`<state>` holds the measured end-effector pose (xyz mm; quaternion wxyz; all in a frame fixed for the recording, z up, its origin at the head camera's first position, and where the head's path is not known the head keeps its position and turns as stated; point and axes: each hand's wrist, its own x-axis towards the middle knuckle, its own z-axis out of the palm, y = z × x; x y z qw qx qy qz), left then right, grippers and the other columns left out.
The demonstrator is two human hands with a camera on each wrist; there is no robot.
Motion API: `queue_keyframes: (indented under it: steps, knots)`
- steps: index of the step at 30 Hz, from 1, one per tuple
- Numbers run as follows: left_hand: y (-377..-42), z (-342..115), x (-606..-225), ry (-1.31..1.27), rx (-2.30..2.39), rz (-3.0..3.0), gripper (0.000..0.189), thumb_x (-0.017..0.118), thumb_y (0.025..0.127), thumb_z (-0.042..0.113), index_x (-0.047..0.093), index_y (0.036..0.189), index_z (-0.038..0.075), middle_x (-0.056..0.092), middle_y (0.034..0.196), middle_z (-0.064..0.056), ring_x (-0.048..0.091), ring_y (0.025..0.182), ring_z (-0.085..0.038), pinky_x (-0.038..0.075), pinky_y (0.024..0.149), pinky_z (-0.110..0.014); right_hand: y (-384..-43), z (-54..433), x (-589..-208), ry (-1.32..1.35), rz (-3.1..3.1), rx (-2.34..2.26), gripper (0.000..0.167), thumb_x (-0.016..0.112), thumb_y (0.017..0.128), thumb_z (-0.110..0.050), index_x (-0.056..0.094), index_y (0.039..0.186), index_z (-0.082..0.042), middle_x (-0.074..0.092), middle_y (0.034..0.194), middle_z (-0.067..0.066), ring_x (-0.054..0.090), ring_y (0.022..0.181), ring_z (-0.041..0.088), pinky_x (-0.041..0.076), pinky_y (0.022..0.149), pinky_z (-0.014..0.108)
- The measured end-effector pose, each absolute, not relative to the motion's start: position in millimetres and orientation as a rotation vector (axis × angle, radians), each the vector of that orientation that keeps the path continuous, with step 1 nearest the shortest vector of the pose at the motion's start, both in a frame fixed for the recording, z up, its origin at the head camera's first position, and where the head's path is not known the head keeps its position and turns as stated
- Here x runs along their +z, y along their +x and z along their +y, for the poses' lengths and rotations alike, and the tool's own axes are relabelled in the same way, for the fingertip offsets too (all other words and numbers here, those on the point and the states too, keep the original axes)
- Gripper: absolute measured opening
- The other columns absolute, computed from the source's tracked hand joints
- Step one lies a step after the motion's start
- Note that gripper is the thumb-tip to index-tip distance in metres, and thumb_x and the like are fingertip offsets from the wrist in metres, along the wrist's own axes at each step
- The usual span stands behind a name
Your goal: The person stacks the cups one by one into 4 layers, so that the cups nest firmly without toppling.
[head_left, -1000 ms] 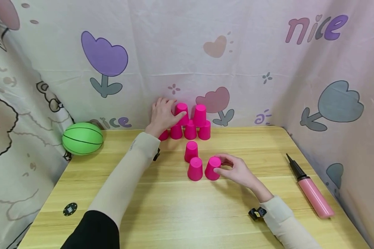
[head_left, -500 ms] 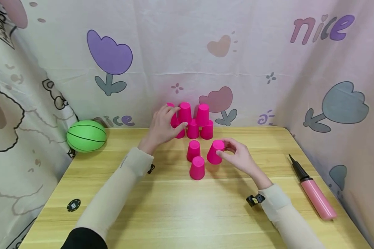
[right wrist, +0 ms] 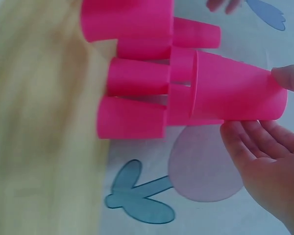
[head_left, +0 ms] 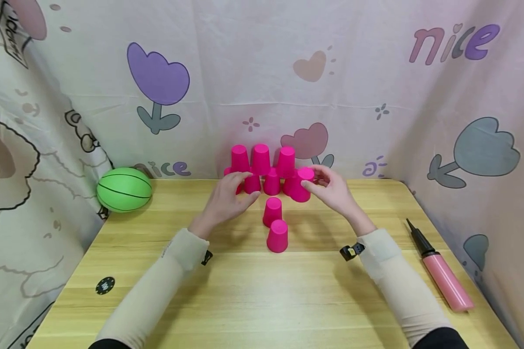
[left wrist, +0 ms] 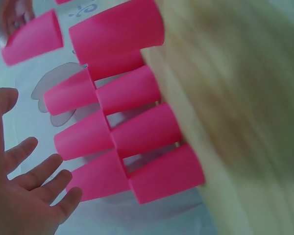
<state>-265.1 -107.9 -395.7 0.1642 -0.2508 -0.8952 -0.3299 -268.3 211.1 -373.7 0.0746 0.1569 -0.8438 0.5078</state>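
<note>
My right hand pinches an upside-down pink plastic cup between thumb and fingers. In the right wrist view that cup is raised off the table, overlapping the stacked cups behind it. Against the back curtain stands a two-tier row of matching cups, with three in its upper tier, among them the middle one. My left hand is in front of the row's left end, covering part of the lower tier; the left wrist view shows its fingers spread and holding nothing. Two loose cups stand upside down nearer me.
A green ball sits at the table's back left corner. Toward the left edge lies a black poker chip. A pink hand pump with a black nozzle lies along the right edge. The patterned curtain rises directly behind the cups.
My left hand has drawn back from the upper tier, uncovering the cup at its left end. My right hand has lifted its cup from beside the loose ones and carried it toward the stack.
</note>
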Motion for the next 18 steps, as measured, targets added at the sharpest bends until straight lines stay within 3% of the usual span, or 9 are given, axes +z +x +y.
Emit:
queue_keyframes:
  steps: [9,18]
  knots:
    - [-254,-109,-417,-0.663,-1.028,-2.65,0.062,0.076,0.094,0.043,0.059,0.146,0.012,0.063,0.144,-0.009,0.058,0.135,-0.031,0.052,0.112,-0.054,-295,196,-337,0.456,-2.466,1.497,0.049,0.078,0.095,-0.028,0.063,0.139,-0.011,0.07,0.126,0.012,0.067,0.114,0.023,0.056,0.106,0.036]
    - [-252,-99,-434,-0.618,-1.171,-2.745,0.062,0.075,0.097,0.041,0.055,0.149,0.014,0.06,0.148,-0.011,0.057,0.137,-0.036,0.057,0.105,-0.052,-322,178,-311,0.448,-2.452,1.466,0.052,0.078,0.095,-0.035,0.063,0.14,-0.012,0.069,0.126,0.01,0.067,0.113,0.022,0.057,0.102,0.037]
